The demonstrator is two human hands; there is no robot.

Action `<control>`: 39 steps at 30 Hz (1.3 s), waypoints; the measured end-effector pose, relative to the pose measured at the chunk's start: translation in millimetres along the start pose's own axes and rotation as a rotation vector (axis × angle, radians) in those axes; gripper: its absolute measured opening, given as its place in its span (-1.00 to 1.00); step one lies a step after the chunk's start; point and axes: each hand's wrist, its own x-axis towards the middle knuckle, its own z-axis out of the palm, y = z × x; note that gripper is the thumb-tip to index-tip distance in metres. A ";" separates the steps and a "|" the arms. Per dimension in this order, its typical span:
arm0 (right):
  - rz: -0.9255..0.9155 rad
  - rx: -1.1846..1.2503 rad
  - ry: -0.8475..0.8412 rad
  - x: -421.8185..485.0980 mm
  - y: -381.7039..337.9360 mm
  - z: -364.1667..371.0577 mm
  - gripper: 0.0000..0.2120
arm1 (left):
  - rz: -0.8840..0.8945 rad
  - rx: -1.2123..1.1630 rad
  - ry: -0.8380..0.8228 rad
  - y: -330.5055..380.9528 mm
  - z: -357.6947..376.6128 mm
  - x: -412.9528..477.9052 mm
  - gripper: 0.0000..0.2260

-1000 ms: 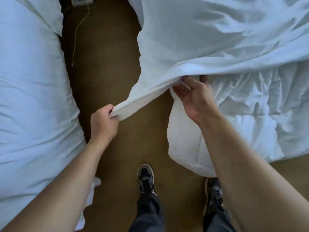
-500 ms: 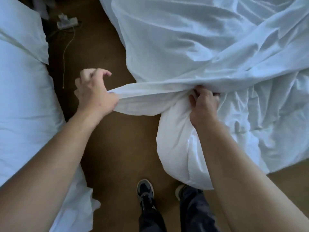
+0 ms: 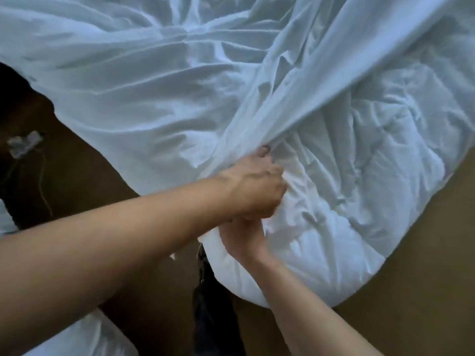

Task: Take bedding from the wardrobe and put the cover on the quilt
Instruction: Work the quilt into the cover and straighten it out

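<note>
Whereas half a second ago your left grip (image 3: 254, 186) held the cover's hem stretched out to the left, well apart from the other hand, the head view now shows it crossed over. It sits directly above your right grip (image 3: 241, 240), the two touching. The span of hem that hung between them is gone, and the cover (image 3: 154, 98) runs in taut folds from the upper right straight down to your left knuckles. I judge that you are bringing the cover's mouth to the quilt's corner, so the feeding-in is only beginning: most of the quilt (image 3: 354, 201) lies bare.

Your left grip is closed, fingers curled into the cover's hem where it meets the quilt, one fingertip showing at the fold. Your right grip, partly hidden under the left, is wrapped round the quilt's near edge.

The cover is thin, smooth and creased. It spreads across the upper and left parts of the view and overhangs the brown floor (image 3: 416, 291). The quilt is thicker, puffy and crumpled. It lies at the lower right, its rounded corner hanging toward the floor beside your dark trouser leg (image 3: 213, 309). Other white bedding (image 3: 84, 335) shows at the lower left, and a pale plug block (image 3: 24, 145) with a cord lies on the floor at the left.
</note>
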 end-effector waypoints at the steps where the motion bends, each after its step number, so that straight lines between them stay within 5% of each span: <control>1: -0.031 0.122 0.101 0.9 -0.6 -3.4 -0.74 | -0.042 0.101 -0.105 -12.9 0.6 -7.8 -0.77; 3: -0.095 0.248 0.182 0.5 -3.7 -13.6 -0.80 | -0.042 0.134 -0.144 -49.9 0.0 -26.3 -0.81; 9: -0.064 -0.123 0.351 5.6 -23.8 -9.3 -0.77 | 0.202 0.296 -0.354 -83.1 -1.8 -59.9 -0.84; 12: 0.022 -0.006 0.385 5.3 -27.5 -8.7 -0.86 | 0.294 0.178 -0.540 -58.4 2.4 -59.1 -0.84; 15: 0.071 0.138 0.410 -4.8 -35.2 -5.5 -0.92 | 0.236 0.060 -0.696 -63.4 -2.2 -46.7 -0.62; 18: -0.020 0.247 0.457 -9.3 -58.1 -7.2 -0.83 | 0.211 -0.182 -0.809 -96.0 -17.4 -28.5 -0.79; 21: -0.106 0.302 0.463 -10.9 -64.3 -19.9 -0.79 | 0.147 -0.514 -0.950 -116.4 -31.5 -20.3 -0.65; 26: -0.097 0.526 0.399 -8.5 -61.5 -28.2 -0.76 | 0.157 -0.562 -0.879 -119.2 -32.0 -13.7 -0.63; 29: -0.089 0.719 0.394 -1.8 -54.1 -30.5 -0.75 | 0.159 -0.577 -0.814 -120.4 -36.2 -27.3 -0.94; 34: -0.068 0.688 0.231 10.3 -52.3 -41.4 -0.74 | 0.248 -0.548 -0.868 -124.2 -46.2 -44.6 -0.70; 39: -0.082 0.952 -0.247 14.2 -49.3 -80.5 -0.69 | -0.017 -0.931 -0.652 -137.4 -47.9 -26.9 -0.92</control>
